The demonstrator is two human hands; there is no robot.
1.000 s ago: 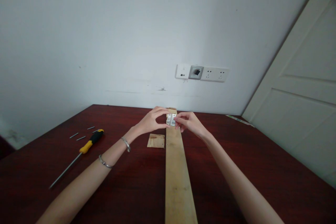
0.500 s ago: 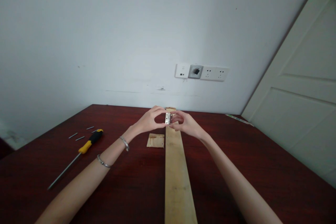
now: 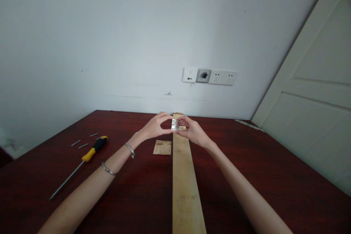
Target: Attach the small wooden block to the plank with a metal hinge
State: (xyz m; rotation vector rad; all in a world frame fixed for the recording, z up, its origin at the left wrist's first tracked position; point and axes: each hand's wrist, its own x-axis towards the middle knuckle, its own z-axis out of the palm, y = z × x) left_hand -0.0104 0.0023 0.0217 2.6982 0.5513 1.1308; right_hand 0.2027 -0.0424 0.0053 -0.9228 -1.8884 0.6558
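A small silver metal hinge (image 3: 174,124) is held up between my two hands, in front of the far part of a long wooden board (image 3: 184,179). My left hand (image 3: 155,125) pinches its left leaf, thumb below and fingers above. On the other side, my right hand (image 3: 195,130) grips the right edge in the same way. Screw holes show in the leaf facing me. Left of the board, a small square wood piece (image 3: 162,147) lies on the dark red table (image 3: 131,193).
A yellow and black screwdriver (image 3: 89,153) lies at the left, with several screws or nails (image 3: 83,146) beside it. Behind the table stands a white wall with sockets (image 3: 222,77). A thin strip (image 3: 249,125) lies at the far right, near a white door (image 3: 315,91).
The hinge's leaf has turned slightly, so more of its face shows. My right fingers have shifted a little on its edge. The rest lies as before.
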